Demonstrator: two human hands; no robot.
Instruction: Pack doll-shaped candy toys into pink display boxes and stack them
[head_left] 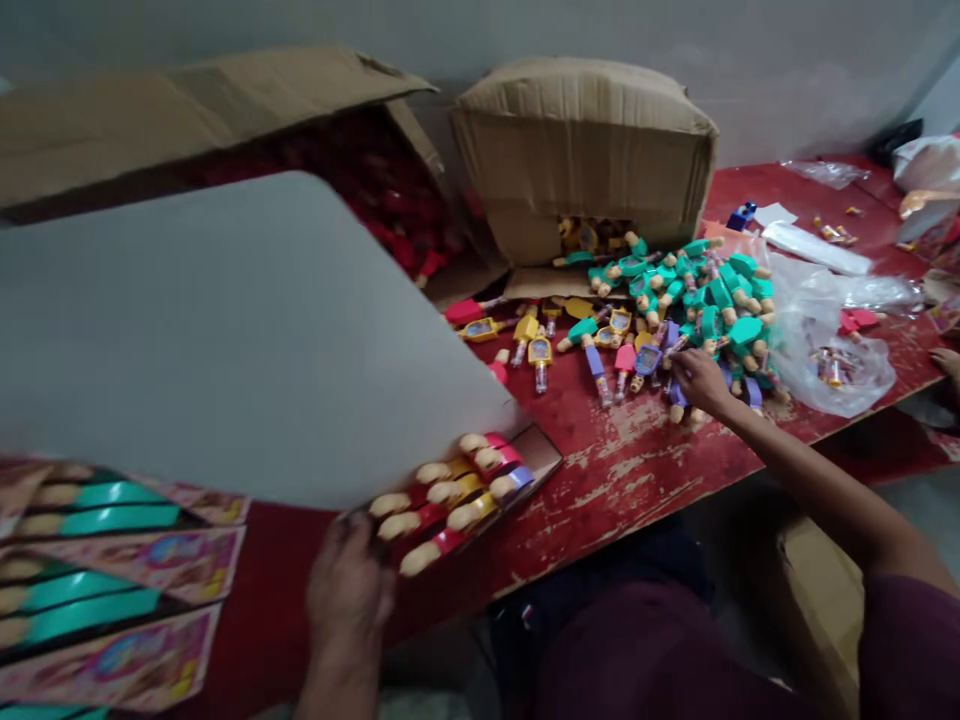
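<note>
My left hand [349,580], blurred, grips the near left end of an open display box [546,462] at its raised grey lid [247,330]. Inside the box, pink, yellow, red and purple toys with tan ends [450,495] lie in rows. My right hand [701,382] reaches to the edge of a toy pile, its fingers closed on a purple mirror-shaped toy [673,347] with a clear tube. Green toys [709,300] fill most of this heap. Yellow toys [539,352] and other purple and pink ones lie loose to its left.
A cardboard carton [585,150] on its side spills toys onto the worn red table [600,480]. Behind the lid stands a larger carton [187,110] of red pieces. Printed boxes of green toys [142,640] sit at lower left. Right are a clear plastic bag [855,375] and another person's hand [946,362].
</note>
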